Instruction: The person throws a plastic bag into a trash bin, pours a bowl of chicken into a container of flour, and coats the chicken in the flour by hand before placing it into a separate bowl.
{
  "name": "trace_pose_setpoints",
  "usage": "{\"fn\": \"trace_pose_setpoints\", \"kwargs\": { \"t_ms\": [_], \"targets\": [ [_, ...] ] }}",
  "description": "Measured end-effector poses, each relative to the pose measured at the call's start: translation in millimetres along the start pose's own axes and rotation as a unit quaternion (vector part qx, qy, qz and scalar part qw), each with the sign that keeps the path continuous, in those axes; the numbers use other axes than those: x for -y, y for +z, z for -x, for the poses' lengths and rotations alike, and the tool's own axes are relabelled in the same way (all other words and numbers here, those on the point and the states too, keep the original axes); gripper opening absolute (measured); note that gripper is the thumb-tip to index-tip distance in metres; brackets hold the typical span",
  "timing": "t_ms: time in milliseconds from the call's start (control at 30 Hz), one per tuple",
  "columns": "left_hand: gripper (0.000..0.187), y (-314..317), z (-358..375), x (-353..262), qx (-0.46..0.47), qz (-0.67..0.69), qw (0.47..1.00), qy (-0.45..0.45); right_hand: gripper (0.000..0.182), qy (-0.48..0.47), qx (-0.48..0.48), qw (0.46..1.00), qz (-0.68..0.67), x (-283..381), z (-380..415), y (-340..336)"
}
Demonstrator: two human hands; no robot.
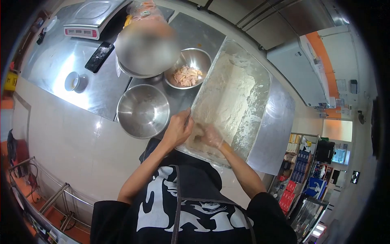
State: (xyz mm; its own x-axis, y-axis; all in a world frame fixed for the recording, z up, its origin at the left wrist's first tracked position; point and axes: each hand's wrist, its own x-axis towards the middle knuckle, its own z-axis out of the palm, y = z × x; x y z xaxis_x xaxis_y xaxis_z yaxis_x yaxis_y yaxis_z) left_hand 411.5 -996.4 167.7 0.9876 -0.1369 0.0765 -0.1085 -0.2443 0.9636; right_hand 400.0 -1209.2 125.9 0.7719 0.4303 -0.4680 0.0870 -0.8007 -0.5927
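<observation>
A large rectangular metal tray (260, 126) holds pale flour (227, 97), spread thick along its middle and thin near my side. My left hand (178, 129) is closed on the tray's left rim, close to the front corner. Over the flour at the near end is my right hand (211, 136), in a clear plastic glove. Motion smears its fingers, so what they hold, if anything, does not show. Left of the tray sits a steel bowl (143, 112). Behind it, another steel bowl (205, 61) contains pieces of what looks like raw chicken (187, 76).
A big round vessel (147, 49), blurred on top, stands at the back beside a plastic bag (144, 10). Farther left are a black phone (99, 57), a small metal cup (76, 82) and a weighing scale (91, 18). Stocked shelves (300, 158) stand at the right.
</observation>
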Motion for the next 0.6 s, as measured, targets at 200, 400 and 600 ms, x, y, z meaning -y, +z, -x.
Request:
{"fn": "trace_pose_setpoints", "kwargs": {
  "t_ms": [200,400,600],
  "targets": [
    [0.031,-1,0,0,0.015,-0.013,1.0,-0.007,0.067,-0.174,-0.26,0.949,0.03,-37,33,-27],
    [0.033,-4,1,-4,0.025,-0.004,0.999,-0.022,0.084,0.027,-0.048,0.955,-0.292,-97,-3,-39],
    [0.029,-8,1,-7,0.018,0.014,1.0,-0.004,0.064,-0.193,-0.037,0.98,0.041,-88,13,41]
  ]
}}
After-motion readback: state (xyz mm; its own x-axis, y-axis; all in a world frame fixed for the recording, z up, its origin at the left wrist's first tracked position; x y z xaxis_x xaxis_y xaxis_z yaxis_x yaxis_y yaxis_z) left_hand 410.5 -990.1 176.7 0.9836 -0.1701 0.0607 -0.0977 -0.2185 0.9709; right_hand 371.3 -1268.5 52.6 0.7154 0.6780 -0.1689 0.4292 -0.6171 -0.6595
